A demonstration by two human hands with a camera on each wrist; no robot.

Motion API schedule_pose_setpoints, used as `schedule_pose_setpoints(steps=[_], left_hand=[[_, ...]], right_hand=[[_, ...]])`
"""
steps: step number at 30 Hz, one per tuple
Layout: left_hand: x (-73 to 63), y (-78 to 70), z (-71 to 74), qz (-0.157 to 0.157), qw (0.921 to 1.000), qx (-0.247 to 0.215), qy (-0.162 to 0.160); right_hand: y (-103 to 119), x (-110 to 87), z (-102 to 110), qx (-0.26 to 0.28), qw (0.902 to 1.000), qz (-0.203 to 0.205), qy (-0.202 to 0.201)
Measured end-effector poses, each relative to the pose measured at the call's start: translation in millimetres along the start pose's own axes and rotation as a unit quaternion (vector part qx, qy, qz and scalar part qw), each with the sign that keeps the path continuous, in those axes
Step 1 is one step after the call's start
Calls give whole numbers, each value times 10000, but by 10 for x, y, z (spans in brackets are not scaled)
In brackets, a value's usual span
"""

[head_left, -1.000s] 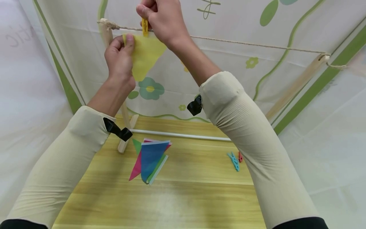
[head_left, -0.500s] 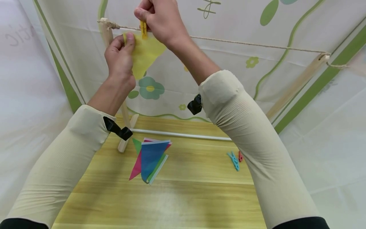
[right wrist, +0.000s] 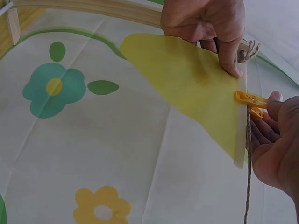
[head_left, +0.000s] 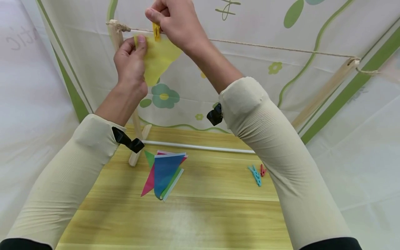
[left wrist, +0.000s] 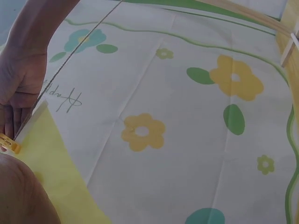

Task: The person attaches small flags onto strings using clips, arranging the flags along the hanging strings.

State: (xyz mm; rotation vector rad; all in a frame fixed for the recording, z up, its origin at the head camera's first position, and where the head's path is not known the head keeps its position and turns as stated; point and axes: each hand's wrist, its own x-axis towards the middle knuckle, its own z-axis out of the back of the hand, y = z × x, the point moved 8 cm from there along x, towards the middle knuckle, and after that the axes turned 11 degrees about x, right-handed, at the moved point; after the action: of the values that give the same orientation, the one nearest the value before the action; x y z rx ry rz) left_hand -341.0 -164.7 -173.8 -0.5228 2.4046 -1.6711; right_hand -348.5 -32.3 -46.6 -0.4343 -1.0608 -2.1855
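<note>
Slightly leftward since the earlier frame: yellow clothespin (head_left: 156, 32) and my right grip (head_left: 179, 22), which pinches it. Its tip overlaps the top edge of the yellow pennant (head_left: 156, 62), at the rope (head_left: 281, 49). My left grip (head_left: 130, 64) pinches that pennant's upper left corner, near the wooden post (head_left: 117, 36). Stacked pennants (head_left: 168, 173) lie on the tabletop (head_left: 187, 222) below.
</note>
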Motion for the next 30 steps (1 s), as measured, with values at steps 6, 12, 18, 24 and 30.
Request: schedule_pose_setpoints(steps=[6, 12, 18, 24, 30], left_hand=[[-7, 24, 22, -22, 9999, 141, -31], [3, 42, 29, -90, 9997, 211, -79], [-4, 53, 21, -148, 9996, 241, -21], [-23, 96, 29, -93, 9992, 384, 59], [-22, 181, 38, -14, 9981, 599, 134]], right_hand=[[-33, -18, 2, -122, 9998, -117, 49], [-67, -35, 6, -149, 9997, -196, 51], [-73, -42, 20, -117, 9997, -201, 19], [-93, -70, 65, 16, 9999, -59, -81], [-129, -123, 166, 244, 9994, 53, -258]])
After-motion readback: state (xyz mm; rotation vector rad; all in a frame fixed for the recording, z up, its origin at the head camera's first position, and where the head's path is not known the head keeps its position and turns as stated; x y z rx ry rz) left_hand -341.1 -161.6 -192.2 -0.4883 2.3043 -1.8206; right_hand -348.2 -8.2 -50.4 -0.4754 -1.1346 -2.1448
